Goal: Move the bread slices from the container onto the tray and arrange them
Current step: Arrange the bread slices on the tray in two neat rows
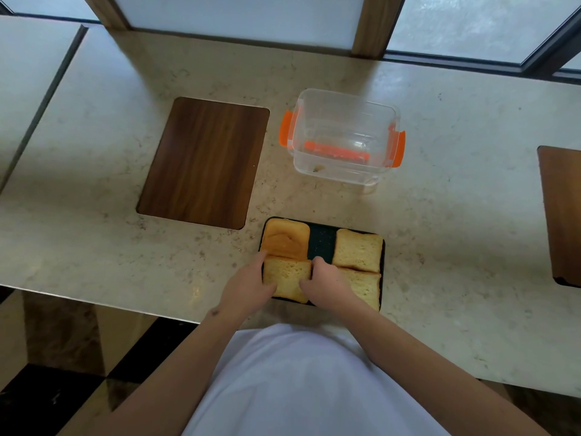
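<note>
A dark tray (322, 243) lies near the front edge of the counter with several bread slices on it. A browner crust slice (285, 238) is at its far left and a pale slice (357, 250) at its far right. The near right slice (367, 286) is partly covered by my right hand (325, 286). The near left slice (287, 278) sits between my left hand (246, 286) on its left edge and my right hand on its right edge, both pressing its sides. The clear container (344, 136) with orange clips stands behind the tray, holding only crumbs.
A brown wooden board (204, 162) is set into the marble counter to the left of the container. Another wooden board (562, 215) shows at the right edge. A window frame runs along the back. The counter's front edge is just under my arms.
</note>
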Motion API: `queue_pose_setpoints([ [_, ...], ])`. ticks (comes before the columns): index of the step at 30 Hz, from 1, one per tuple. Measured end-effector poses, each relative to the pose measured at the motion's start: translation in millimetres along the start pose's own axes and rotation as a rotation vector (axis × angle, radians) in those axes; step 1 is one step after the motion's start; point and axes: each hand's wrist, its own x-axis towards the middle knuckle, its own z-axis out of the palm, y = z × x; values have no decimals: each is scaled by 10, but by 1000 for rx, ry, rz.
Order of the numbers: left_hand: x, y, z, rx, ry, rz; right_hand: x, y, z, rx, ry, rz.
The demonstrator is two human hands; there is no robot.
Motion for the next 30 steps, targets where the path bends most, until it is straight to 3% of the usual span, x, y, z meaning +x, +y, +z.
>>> queue_pose_setpoints([
  [9, 44, 29, 7, 190, -35, 44, 29, -67, -63, -360, 14, -24],
  [20, 63, -33, 0, 166, 160, 98, 17, 108, -27, 134, 12, 96],
  [30, 62, -39, -14, 10, 117, 39, 37, -25, 38, 88, -38, 50],
])
